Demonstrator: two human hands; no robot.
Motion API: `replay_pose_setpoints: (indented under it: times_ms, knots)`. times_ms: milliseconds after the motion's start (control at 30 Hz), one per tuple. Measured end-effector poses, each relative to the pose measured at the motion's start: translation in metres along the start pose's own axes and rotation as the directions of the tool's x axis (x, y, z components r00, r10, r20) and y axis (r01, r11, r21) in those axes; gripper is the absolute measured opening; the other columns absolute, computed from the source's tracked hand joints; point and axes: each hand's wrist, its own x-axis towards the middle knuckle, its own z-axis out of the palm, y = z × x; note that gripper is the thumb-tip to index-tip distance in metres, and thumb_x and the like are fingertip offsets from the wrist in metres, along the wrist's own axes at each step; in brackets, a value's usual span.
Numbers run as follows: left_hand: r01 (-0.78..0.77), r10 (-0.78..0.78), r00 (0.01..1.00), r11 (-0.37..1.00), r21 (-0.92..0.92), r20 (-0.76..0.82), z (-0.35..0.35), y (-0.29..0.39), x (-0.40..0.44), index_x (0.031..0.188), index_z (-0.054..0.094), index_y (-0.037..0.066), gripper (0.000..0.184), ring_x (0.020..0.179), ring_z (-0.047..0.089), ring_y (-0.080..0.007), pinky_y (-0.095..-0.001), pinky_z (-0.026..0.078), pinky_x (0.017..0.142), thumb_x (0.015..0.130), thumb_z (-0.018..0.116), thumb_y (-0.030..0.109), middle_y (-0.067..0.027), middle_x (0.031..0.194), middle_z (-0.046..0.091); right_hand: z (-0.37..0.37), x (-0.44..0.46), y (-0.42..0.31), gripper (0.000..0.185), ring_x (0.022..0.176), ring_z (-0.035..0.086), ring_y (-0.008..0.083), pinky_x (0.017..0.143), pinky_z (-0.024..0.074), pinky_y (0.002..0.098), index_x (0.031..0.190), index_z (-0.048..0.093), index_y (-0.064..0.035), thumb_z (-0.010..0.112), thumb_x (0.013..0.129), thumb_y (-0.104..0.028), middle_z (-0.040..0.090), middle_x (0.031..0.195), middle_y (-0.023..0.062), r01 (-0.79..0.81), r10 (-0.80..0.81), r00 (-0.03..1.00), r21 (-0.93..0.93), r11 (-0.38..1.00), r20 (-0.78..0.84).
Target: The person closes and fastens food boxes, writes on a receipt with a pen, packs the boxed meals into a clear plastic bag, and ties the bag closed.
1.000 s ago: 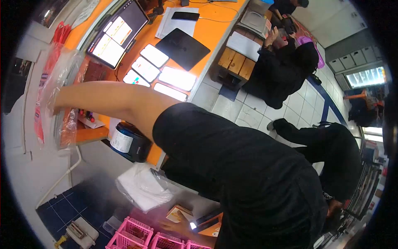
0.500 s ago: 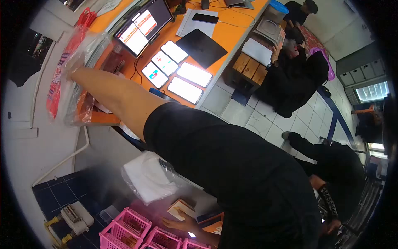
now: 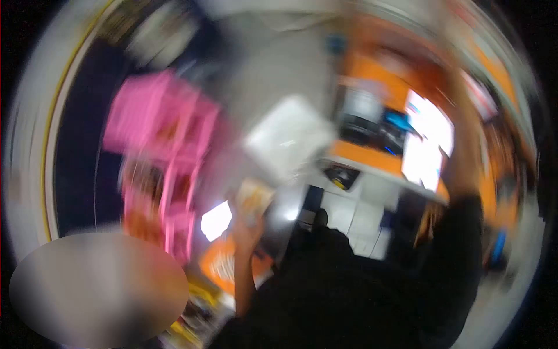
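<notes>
The view is heavily blurred. My left hand is at a small cream-and-brown item on the grey counter, beside a bright white screen; its fingers are too smeared to read. My right forearm reaches up past the orange desk; the hand at its far end is lost in the blur, and whatever it touches cannot be made out. Between the arms lies a white plastic-wrapped bundle.
Pink baskets stand on the left. Glowing phones and a dark device with a white label are on the desk. An orange printed item lies near my left forearm. A smooth blurred oval covers the lower left.
The view has swung round strongly: the baskets have shifted from bottom to left and the desk to the right. My right arm now points upward in the picture instead of left.
</notes>
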Motion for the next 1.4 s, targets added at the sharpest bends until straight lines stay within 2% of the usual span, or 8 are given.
replay_pose_setpoints:
  times_ms: [100,233,367,633,900,1000,1133,1400]
  knots:
    - [0.047,-0.034,0.980,0.997,0.063,-0.196,0.020,-0.007,-0.034,0.143,0.040,-0.001,0.063,0.121,0.055,-0.0403,-0.0486,0.046,0.100,0.089,0.064,0.022,-0.0269,0.138,0.048,0.022,-0.113,-0.026,0.048,0.121,0.053,0.0303,0.105,0.0358,0.0489,0.131,0.058,-0.0040,0.055,0.094,-0.034,0.059,0.131,0.0125,-0.170,0.017,0.876,0.275,0.946,0.481]
    - [0.087,-0.099,0.945,0.995,-0.051,-0.311,0.025,0.026,-0.098,0.138,0.046,0.001,0.060,0.115,0.058,-0.0384,-0.0488,0.049,0.095,0.085,0.067,0.020,-0.0219,0.138,0.049,0.027,-0.261,-0.068,0.046,0.117,0.054,0.0291,0.102,0.0379,0.0472,0.130,0.058,-0.0038,0.056,0.094,-0.033,0.060,0.128,0.0118,-0.310,-0.056,0.263,0.139,0.941,0.963]
    - [0.153,-0.198,0.937,0.973,-0.170,-0.287,0.039,0.026,-0.116,0.134,0.050,0.003,0.055,0.109,0.061,-0.0380,-0.0470,0.051,0.091,0.085,0.067,0.021,-0.0200,0.128,0.056,0.007,-0.296,-0.076,0.044,0.113,0.056,0.0278,0.099,0.0400,0.0456,0.128,0.059,-0.0036,0.057,0.095,-0.032,0.061,0.126,0.0111,-0.244,-0.010,-0.079,-0.010,0.970,0.997]
    - [0.097,-0.333,0.811,0.887,-0.451,-0.481,0.071,0.043,-0.153,0.129,0.054,0.001,0.051,0.105,0.064,-0.0361,-0.0446,0.053,0.086,0.086,0.069,0.026,-0.0188,0.117,0.062,0.036,-0.231,-0.104,0.040,0.106,0.059,0.0253,0.094,0.0443,0.0423,0.125,0.059,-0.0032,0.058,0.095,-0.030,0.062,0.120,0.0097,-0.149,0.018,-0.218,-0.052,0.988,0.976]
    - [-0.444,-0.643,0.650,0.112,-0.889,-0.406,0.114,0.065,-0.260,0.156,0.017,0.006,0.110,0.137,0.041,-0.0395,-0.0542,0.033,0.113,0.078,0.082,0.047,-0.0264,0.150,0.035,0.054,-0.295,-0.215,0.036,0.098,0.062,0.0227,0.088,0.0486,0.0390,0.122,0.060,-0.0027,0.060,0.096,-0.028,0.064,0.114,0.0083,-0.056,-0.087,-0.587,0.067,0.996,0.805]
    - [-0.424,-0.679,0.520,0.322,-0.846,-0.519,0.190,0.025,-0.283,0.143,0.046,0.001,0.066,0.130,0.049,-0.0266,-0.0439,0.036,0.113,0.091,0.071,0.034,-0.0153,0.138,0.054,0.024,-0.358,-0.246,0.035,0.095,0.063,0.0218,0.086,0.0502,0.0378,0.121,0.061,-0.0026,0.060,0.096,-0.027,0.065,0.112,0.0078,0.010,-0.069,-0.744,0.114,0.993,0.664]
    - [-0.951,-0.772,0.257,-0.097,-0.292,-0.581,0.237,0.035,-0.325,0.149,0.039,0.012,0.067,0.137,0.043,-0.0340,-0.0577,0.030,0.114,0.092,0.066,0.033,-0.0131,0.150,0.045,-0.043,-0.468,-0.241,0.037,0.095,0.064,0.0201,0.086,0.0519,0.0349,0.122,0.059,-0.0039,0.062,0.096,-0.030,0.065,0.112,0.0067,0.148,0.072,-0.870,0.119,0.982,0.489]
    - [-0.848,-0.760,-0.526,0.430,0.311,-0.381,0.360,0.104,-0.419,0.143,0.046,0.007,0.068,0.140,0.039,-0.0326,-0.0519,0.030,0.115,0.088,0.067,0.042,-0.0159,0.149,0.044,-0.122,-0.609,-0.166,0.042,0.082,0.063,0.0139,0.073,0.0496,0.0276,0.106,0.067,-0.0061,0.056,0.099,-0.046,0.067,0.099,0.0037,0.674,0.543,-0.738,0.411,0.614,0.401]
